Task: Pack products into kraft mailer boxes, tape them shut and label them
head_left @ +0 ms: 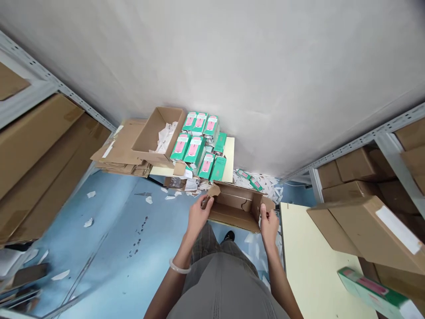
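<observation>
An open brown cardboard box (234,212) is held in front of my body, its hollow inside facing up toward me. My left hand (200,214) grips its left end near a small raised flap, thumb on the board. At the opposite end, my right hand (268,223) pinches the right side by another flap. Parts of the fingers are hidden behind the cardboard. Just beyond the box, several green-and-white cartons with pink pictures (194,149) stand in rows on a cream table (229,153).
Left of the cartons sits a larger open box (156,155) with white paper inside, beside stacked flattened cardboard (124,141). A cream table (305,257) on the right bears brown boxes (358,230) and a green carton (375,292). Paper scraps litter the blue floor (116,221). Metal shelves flank both sides.
</observation>
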Available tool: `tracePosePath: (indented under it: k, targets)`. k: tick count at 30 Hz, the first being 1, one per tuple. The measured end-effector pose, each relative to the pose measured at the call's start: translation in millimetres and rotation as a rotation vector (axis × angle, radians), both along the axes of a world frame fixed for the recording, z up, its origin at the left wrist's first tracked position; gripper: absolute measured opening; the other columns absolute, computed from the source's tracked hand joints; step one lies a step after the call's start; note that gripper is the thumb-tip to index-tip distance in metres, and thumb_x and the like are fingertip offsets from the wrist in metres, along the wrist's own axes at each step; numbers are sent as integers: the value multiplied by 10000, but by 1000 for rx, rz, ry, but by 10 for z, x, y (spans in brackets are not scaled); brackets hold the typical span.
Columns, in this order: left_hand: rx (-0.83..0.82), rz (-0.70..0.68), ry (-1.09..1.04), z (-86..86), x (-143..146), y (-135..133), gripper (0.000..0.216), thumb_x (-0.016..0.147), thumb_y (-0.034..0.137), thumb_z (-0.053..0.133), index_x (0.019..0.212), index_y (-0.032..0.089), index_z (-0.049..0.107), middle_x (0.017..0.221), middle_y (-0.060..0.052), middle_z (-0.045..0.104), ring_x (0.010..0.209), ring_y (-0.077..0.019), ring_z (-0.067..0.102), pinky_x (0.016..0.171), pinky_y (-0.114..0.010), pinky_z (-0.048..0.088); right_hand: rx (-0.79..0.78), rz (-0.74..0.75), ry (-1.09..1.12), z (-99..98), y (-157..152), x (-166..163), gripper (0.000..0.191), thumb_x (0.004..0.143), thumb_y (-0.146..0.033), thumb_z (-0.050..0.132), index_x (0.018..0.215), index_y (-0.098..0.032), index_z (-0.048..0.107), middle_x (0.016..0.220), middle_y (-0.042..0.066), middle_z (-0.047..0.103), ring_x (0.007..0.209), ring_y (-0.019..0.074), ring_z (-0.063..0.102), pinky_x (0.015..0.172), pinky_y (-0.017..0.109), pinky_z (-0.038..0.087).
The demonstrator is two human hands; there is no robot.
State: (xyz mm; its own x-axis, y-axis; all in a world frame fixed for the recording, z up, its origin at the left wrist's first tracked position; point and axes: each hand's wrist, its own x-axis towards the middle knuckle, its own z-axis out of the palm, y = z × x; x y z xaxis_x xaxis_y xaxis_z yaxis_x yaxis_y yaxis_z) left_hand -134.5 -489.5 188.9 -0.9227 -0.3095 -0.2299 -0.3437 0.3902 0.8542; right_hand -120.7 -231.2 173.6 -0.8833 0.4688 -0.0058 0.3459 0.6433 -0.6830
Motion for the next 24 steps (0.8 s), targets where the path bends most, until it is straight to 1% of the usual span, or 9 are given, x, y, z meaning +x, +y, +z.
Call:
tracePosePath:
  k: [3, 6, 9, 12, 16, 18, 20, 22, 24]
  targets:
    - [-17, -8, -7, 57, -213, -169, 387, 815, 592, 593, 923, 231, 678, 881, -75, 738, 867, -284, 689, 785, -359, 502, 13, -48, 58, 119, -174, -177, 559, 873, -761, 333, 578, -288, 287, 547, -21, 401, 561, 186, 386, 584, 316, 275]
    - [41, -43, 44, 164, -529, -486, 415, 854, 613, 537, 940, 231, 674, 866, -61, 728, 829, -254, 681, 755, -334, 499, 23, -109, 132, 279, -497, -453, 571, 860, -760, 387, 571, -281, 275, 543, -34, 369, 562, 171, 357, 576, 311, 262]
    - [90, -55, 112, 310, -948, -958, 462, 907, 612, 448, 943, 224, 697, 860, -59, 727, 845, -248, 670, 771, -332, 502, 11, -156, 228, 467, -959, -800, 573, 854, -748, 429, 570, -273, 281, 540, -46, 346, 554, 153, 329, 566, 305, 261]
    - [123, -8, 153, 442, -1404, -1478, 521, 946, 593, 378, 878, 204, 719, 838, -59, 722, 871, -250, 655, 804, -334, 503, -22, -198, 315, 656, -1483, -1121, 553, 863, -717, 460, 587, -257, 329, 561, -50, 358, 560, 138, 326, 571, 298, 276]
    - [248, 19, 192, 517, -1959, -2022, 528, 965, 558, 378, 890, 181, 740, 832, -52, 727, 912, -236, 659, 866, -325, 504, -41, -250, 401, 849, -2111, -1435, 523, 870, -689, 484, 634, -231, 394, 620, -39, 414, 605, 135, 369, 615, 298, 318]
    - [285, -4, 216, 522, -2201, -2184, 520, 967, 550, 388, 908, 178, 747, 895, -57, 744, 957, -230, 664, 908, -322, 497, -39, -274, 449, 909, -2340, -1573, 514, 875, -681, 485, 654, -222, 416, 647, -35, 428, 630, 137, 384, 641, 300, 334]
    - [300, -30, 218, 523, -2412, -2277, 527, 960, 567, 401, 917, 172, 747, 936, -62, 750, 961, -227, 668, 879, -314, 513, -33, -298, 506, 952, -2500, -1722, 506, 885, -667, 481, 667, -212, 442, 673, -30, 437, 655, 138, 396, 658, 299, 341]
    - [329, -56, 174, 528, -2578, -2321, 551, 943, 606, 415, 949, 164, 744, 902, -62, 747, 889, -223, 680, 751, -292, 542, -46, -314, 558, 987, -2598, -1884, 489, 894, -644, 488, 675, -208, 455, 690, -31, 431, 661, 133, 395, 656, 292, 339]
    - [366, -85, 131, 532, -2691, -2342, 567, 930, 634, 421, 1000, 169, 739, 877, -59, 741, 818, -216, 685, 615, -266, 536, -106, -312, 591, 1023, -2648, -2044, 465, 894, -626, 502, 692, -209, 462, 686, -40, 415, 637, 121, 379, 630, 280, 332]
